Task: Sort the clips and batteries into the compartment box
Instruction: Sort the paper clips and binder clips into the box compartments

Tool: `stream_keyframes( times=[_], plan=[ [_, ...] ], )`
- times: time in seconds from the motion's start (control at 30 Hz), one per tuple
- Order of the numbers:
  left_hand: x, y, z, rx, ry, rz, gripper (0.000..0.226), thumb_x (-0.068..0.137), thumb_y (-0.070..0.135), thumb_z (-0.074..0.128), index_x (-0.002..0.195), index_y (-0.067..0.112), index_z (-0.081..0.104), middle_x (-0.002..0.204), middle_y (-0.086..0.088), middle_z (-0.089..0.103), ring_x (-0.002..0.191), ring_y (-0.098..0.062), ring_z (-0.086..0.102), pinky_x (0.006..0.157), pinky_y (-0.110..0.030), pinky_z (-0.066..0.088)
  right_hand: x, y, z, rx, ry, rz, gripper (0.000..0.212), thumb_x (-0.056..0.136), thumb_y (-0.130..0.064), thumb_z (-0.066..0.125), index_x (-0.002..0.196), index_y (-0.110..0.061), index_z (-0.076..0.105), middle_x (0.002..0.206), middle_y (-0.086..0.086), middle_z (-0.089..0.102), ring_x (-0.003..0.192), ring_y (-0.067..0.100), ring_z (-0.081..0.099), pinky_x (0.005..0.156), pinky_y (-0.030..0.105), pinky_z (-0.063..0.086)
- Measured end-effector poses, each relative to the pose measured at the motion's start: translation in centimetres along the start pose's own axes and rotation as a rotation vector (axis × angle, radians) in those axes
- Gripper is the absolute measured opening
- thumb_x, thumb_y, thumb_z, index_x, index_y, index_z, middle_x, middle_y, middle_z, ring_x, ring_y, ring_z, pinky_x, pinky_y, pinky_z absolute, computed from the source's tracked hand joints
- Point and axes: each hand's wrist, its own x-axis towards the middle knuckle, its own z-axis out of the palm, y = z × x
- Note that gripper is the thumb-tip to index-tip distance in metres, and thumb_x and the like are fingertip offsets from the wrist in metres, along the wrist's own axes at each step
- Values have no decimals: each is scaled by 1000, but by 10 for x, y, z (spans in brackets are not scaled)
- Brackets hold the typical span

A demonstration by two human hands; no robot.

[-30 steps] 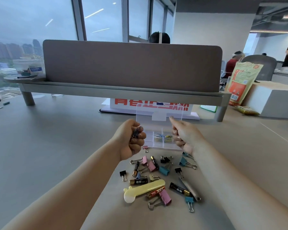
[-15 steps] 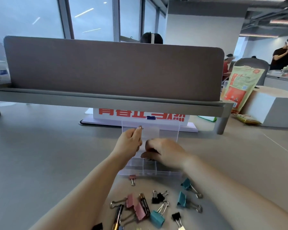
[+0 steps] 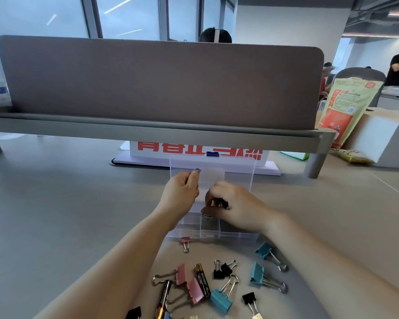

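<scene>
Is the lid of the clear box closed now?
No, the lid stands upright behind the compartment box, with the left hand on it.

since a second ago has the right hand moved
Yes. The right hand went from the box's right edge leftward, down over the compartments, close to the left hand.

Single head view: looks forward-down over desk (image 3: pixel 55 203), close above compartment box (image 3: pixel 217 233).

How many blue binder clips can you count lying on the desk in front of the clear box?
3. One blue clip lies by the box's near right corner, a second just below it, and a third nearer the middle beside a battery. Others may lie out of frame.
</scene>
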Motion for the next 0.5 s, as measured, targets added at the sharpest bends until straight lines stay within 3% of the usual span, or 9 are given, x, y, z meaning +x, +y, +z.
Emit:
stream_keyframes(
  times=[0.13,0.4,0.5],
  plan=[
    [-1,-1,0,9,4,23,39,98,38,40,71,11,43,56,-2,39,49,-13,31,49,-27,29,-10,3,0,14,28,-7,13,90,-28,60,93,-16,64,97,-3,53,92,13,51,81,26,44],
    [-2,-2,1,13,8,50,39,99,35,40,66,13,38,53,1,35,48,-13,28,48,-28,27,-22,3,0,143,124,74,5,88,-17,63,89,-16,68,91,-7,57,88,4,54,80,17,45],
    [0,-4,2,34,22,54,40,98,37,40,65,14,39,52,3,37,49,-14,30,50,-30,29,-27,1,-3,197,128,113,11,88,-11,62,93,-18,70,96,-6,60,92,0,56,82,9,43]
  ],
)
